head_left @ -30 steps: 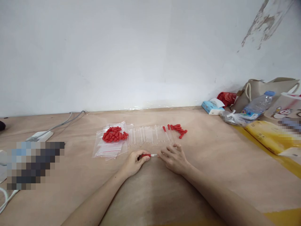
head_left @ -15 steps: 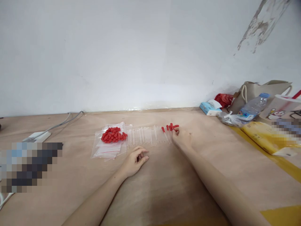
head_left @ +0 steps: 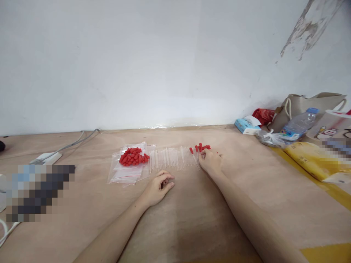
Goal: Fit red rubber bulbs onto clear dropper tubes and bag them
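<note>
My left hand (head_left: 159, 188) rests on the table, loosely curled, with thumb and fingers apart and nothing between them. Just beyond it lies a row of clear thin pipette tubes (head_left: 170, 157). At the row's right end, several tubes carry red rubber bulbs (head_left: 200, 147). My right hand (head_left: 211, 160) is over that end, its fingertips closed together beside the bulbed droppers; what they hold is hidden. A speck of red shows behind its knuckles. Left of the tubes, a pile of loose red bulbs (head_left: 133, 157) sits on clear zip bags (head_left: 124, 177).
On the right stand a tissue pack (head_left: 247, 126), a plastic bottle (head_left: 300, 124), a grey bag (head_left: 323, 102), a cup (head_left: 326, 126) and a yellow packet (head_left: 309, 160). A power strip (head_left: 49, 159) with a cable lies at left, near a blurred patch. A white wall (head_left: 137, 65) bounds the table's back.
My right hand has shifted slightly left and down from the red bulbs, and its fingertips now sit lower by the droppers. The left hand keeps its pose.
</note>
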Tool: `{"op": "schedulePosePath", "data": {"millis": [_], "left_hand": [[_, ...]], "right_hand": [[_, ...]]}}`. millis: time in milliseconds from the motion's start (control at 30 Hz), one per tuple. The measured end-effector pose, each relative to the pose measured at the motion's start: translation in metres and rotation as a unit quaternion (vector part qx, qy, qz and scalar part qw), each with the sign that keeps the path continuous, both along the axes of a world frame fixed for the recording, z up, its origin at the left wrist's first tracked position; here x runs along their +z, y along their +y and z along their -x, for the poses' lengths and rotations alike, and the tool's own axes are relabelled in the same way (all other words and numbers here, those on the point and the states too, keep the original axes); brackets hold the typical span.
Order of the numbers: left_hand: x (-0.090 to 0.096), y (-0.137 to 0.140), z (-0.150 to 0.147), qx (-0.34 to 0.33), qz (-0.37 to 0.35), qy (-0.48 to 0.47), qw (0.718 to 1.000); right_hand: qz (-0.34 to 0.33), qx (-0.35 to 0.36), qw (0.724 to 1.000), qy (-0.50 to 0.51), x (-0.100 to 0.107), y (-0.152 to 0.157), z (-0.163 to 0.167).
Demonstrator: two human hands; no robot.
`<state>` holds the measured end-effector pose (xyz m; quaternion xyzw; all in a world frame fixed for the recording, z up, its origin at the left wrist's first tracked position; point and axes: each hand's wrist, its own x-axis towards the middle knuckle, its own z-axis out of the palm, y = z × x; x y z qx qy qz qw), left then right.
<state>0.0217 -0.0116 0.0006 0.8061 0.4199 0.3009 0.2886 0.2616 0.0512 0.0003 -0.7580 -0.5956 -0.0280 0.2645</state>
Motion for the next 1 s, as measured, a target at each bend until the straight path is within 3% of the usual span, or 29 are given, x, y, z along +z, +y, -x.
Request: {"op": "schedulePosePath", "data": {"millis": [233, 433, 767, 900, 1000], "left_hand": [[0.000, 0.000, 0.000, -0.006, -0.007, 0.001, 1.000], [-0.001, 0.000, 0.000, -0.004, -0.008, 0.004, 1.000], [-0.003, -0.002, -0.002, -0.002, -0.020, 0.005, 1.000], [0.004, 0.004, 0.006, 0.099, -0.116, -0.005, 0.988], [0.020, 0.017, 0.026, 0.214, -0.214, 0.041, 0.952]], "right_hand": [[0.086, 0.003, 0.995, -0.050, 0.012, -0.002, 0.004], [0.151, -0.004, 0.988, -0.024, 0.028, 0.011, 0.013], [0.176, 0.004, 0.984, -0.004, 0.028, 0.019, 0.015], [0.155, 0.013, 0.988, -0.004, 0.033, 0.007, 0.012], [0.088, 0.057, 0.994, -0.032, 0.030, -0.008, 0.007]]}}
